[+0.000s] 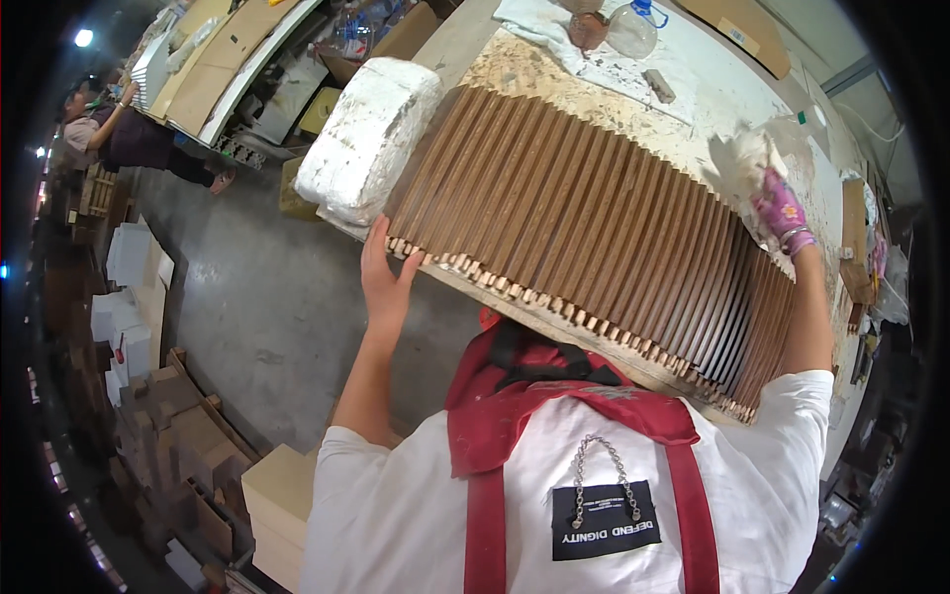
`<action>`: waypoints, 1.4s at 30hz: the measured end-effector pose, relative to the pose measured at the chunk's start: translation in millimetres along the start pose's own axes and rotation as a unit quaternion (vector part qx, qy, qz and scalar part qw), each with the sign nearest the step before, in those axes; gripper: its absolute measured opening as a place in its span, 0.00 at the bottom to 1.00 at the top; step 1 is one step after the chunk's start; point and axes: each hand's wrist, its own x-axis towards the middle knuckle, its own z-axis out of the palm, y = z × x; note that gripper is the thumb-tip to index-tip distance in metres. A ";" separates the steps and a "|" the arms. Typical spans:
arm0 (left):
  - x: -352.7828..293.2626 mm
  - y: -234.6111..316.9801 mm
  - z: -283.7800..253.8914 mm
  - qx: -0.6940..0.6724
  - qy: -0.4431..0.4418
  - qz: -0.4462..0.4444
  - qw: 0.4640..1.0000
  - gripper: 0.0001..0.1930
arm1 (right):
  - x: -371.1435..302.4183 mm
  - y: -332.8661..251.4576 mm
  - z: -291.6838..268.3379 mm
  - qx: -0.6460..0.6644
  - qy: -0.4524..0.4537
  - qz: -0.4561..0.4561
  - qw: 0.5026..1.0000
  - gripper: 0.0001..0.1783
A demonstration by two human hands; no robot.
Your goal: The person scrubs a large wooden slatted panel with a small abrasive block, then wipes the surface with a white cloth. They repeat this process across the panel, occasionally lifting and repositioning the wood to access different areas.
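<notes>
Many brown wooden strips [554, 188] lie side by side in a long row on the workbench, their pale ends toward me. At the row's near left corner rests my left hand [384, 275], bare, its thumb and fingers apart against the strip ends. Past the far right part of the row is my right hand [782, 210], in a pink flowered glove. It is closed round a crumpled whitish rag [749, 158]. The rag's far side blurs into the pale bench top.
A white wrapped block [368, 139] stands against the row's left end. On the far bench lie a white cloth [604, 74], a clear bottle with a blue handle [635, 28] and a small grey block [659, 86]. Another person [129, 134] works at a bench far left. Cardboard boxes [282, 505] stand lower left.
</notes>
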 end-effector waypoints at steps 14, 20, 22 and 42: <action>11.1 -12.2 -32.1 0.024 -0.073 0.001 0.997 0.26 | -28.5 -126.7 -26.5 0.228 0.003 -0.194 0.954 0.26; 40.7 53.5 -60.4 0.276 -0.143 0.042 0.949 0.12 | -52.6 -182.9 -10.6 0.144 0.045 -0.252 0.956 0.29; 55.6 62.8 -61.6 0.240 -0.106 0.143 0.954 0.11 | -54.7 -194.5 -1.8 0.128 0.065 -0.253 0.957 0.31; 162.8 36.5 48.5 0.050 -0.195 0.273 0.941 0.24 | -57.7 -217.1 19.7 0.070 -0.014 -0.165 0.984 0.36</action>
